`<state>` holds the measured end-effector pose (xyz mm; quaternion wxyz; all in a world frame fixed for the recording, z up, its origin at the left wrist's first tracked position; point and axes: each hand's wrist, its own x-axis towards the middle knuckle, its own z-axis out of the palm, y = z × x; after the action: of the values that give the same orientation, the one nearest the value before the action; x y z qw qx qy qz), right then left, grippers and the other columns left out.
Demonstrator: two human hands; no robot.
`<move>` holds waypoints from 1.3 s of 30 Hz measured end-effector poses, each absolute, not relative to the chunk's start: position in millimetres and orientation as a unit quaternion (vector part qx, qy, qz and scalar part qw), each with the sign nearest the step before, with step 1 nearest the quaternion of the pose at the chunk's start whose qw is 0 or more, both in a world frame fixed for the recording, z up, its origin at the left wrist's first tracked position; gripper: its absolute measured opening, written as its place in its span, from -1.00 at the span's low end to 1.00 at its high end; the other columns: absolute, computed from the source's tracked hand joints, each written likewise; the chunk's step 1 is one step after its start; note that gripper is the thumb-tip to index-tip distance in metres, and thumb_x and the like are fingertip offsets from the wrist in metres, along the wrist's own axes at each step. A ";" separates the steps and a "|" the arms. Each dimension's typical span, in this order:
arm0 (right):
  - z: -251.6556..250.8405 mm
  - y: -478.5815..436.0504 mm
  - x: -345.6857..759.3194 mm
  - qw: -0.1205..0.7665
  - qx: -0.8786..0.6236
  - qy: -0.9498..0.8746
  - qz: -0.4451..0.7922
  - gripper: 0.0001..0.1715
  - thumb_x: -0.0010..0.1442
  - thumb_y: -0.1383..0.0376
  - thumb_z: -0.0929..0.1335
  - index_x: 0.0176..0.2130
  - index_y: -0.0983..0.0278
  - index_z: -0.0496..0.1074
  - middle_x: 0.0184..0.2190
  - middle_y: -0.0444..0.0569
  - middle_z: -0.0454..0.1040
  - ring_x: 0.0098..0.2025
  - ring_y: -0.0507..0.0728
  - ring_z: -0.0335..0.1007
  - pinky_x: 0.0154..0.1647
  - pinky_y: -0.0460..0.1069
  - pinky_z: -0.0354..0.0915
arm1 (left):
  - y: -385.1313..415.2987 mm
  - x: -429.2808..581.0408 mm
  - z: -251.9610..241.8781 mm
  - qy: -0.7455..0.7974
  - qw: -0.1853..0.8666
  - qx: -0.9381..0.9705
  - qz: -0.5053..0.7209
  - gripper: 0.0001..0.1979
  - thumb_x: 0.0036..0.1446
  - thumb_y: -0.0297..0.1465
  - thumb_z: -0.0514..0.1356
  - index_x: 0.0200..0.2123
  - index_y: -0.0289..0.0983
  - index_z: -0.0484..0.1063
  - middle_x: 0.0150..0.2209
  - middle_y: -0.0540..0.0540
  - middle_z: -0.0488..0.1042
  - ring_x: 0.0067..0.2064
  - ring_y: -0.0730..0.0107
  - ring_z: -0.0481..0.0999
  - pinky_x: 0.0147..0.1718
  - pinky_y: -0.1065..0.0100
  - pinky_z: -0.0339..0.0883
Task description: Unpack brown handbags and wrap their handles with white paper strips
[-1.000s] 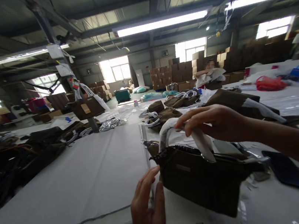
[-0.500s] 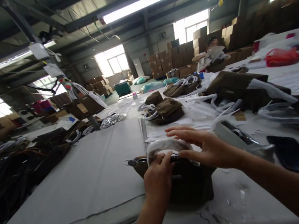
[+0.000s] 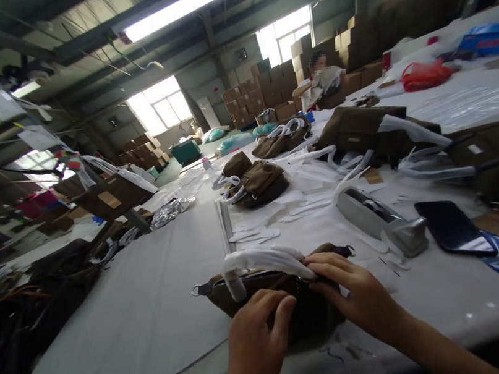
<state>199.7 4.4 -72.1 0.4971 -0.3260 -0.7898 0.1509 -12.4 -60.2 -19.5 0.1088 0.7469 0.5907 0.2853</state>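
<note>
A dark brown handbag (image 3: 314, 320) stands on the white-covered table in front of me. Its top zipper (image 3: 261, 273) shows, and metal rings stick out at both ends. White wrapping covers the arched handle (image 3: 267, 256). My right hand (image 3: 357, 296) is closed at the right end of this handle, its fingertips on the wrapping. Against the bag's front is my left hand (image 3: 258, 335), fingers curled and thumb close to the index finger; whatever lies inside its grip is hidden. A small dark chain hangs between the two hands.
A grey tape dispenser (image 3: 381, 220) and a black phone (image 3: 455, 228) lie to the right. More brown bags (image 3: 261, 182) sit farther back among white paper strips (image 3: 254, 235). Dark straps (image 3: 39, 318) are heaped on the left. A person (image 3: 321, 82) works across the table.
My right hand has come down from above the bag onto the handle's right end. My left hand has moved from the zipper to lower on the front. The view has shifted right.
</note>
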 end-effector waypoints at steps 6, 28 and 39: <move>-69.0 1.0 200.0 0.487 -0.316 -0.791 0.192 -0.72 0.28 0.38 0.33 -0.02 0.12 0.44 0.02 0.04 0.54 0.12 0.26 0.44 0.13 0.20 0.45 | -39.1 1.9 -27.9 0.614 -0.055 0.738 0.276 -0.86 0.27 -0.40 0.22 -0.12 -0.18 0.54 -0.17 -0.10 0.60 -0.16 0.20 0.63 -0.31 0.35 0.49; -54.9 20.0 191.1 0.470 -0.383 -0.660 0.443 -0.60 0.19 0.18 0.44 0.00 0.11 0.34 -0.18 -0.12 0.63 -0.04 0.19 0.55 0.09 0.12 0.38 | -16.7 -2.7 -58.8 0.369 -0.012 0.811 0.453 -0.75 0.33 -0.54 0.09 -0.19 -0.23 0.58 -0.10 -0.06 0.64 -0.09 0.40 0.66 -0.06 0.43 0.55; -101.0 -8.2 223.6 0.580 -0.369 -0.654 0.316 -0.83 0.28 0.33 0.40 -0.11 0.11 0.48 -0.14 -0.09 0.58 -0.06 0.12 0.55 0.02 -0.04 0.44 | -11.9 -17.3 -81.6 0.471 -0.095 0.756 0.444 -0.60 0.23 -0.58 0.13 0.11 -0.23 0.42 0.10 -0.17 0.53 0.15 0.20 0.51 0.15 0.14 0.41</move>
<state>223.6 -8.2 -101.0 0.5803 -0.3688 -0.6537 0.3160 -17.3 -11.9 -81.6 -0.0947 0.7563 0.4711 0.4440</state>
